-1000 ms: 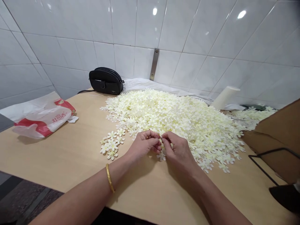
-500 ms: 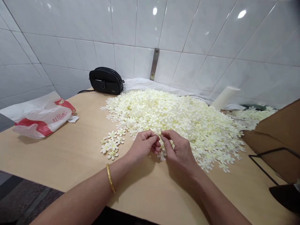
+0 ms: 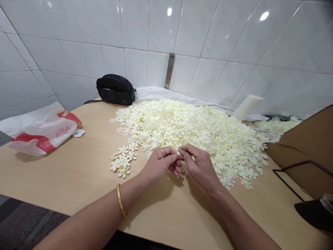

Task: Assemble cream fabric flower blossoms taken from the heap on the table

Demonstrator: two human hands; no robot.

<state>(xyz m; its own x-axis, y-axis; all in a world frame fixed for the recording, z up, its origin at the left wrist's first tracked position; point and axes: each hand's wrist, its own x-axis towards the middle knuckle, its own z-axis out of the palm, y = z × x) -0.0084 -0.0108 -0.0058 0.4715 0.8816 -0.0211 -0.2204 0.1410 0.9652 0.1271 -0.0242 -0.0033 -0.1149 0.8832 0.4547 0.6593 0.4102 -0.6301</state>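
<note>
My left hand (image 3: 164, 160) and my right hand (image 3: 196, 162) meet at their fingertips just in front of a big pile of pale cream artificial flowers (image 3: 182, 121). Thumb and index finger are pinched together on each hand. A tiny pale bit shows between the fingertips, too small and too covered to name. The lower fingers of the left hand are curled, with a few petals visible behind them. To the left, a small separate group of yellow-centred artificial flowers (image 3: 124, 160) lies on the wooden table (image 3: 161, 222). A gold bangle (image 3: 120, 200) circles my left wrist.
A red and white plastic bag (image 3: 47, 130) lies at the left, and a black pouch (image 3: 116, 89) stands by the tiled wall. Behind the pile at right leans a white roll (image 3: 247, 107). Brown cardboard (image 3: 307, 146) and a black metal frame (image 3: 290, 185) border the right side.
The view has shifted slightly, so everything sits a little further left. Both hands remain pinched together; pale petals seen at the fingertips before are now mostly covered.
</note>
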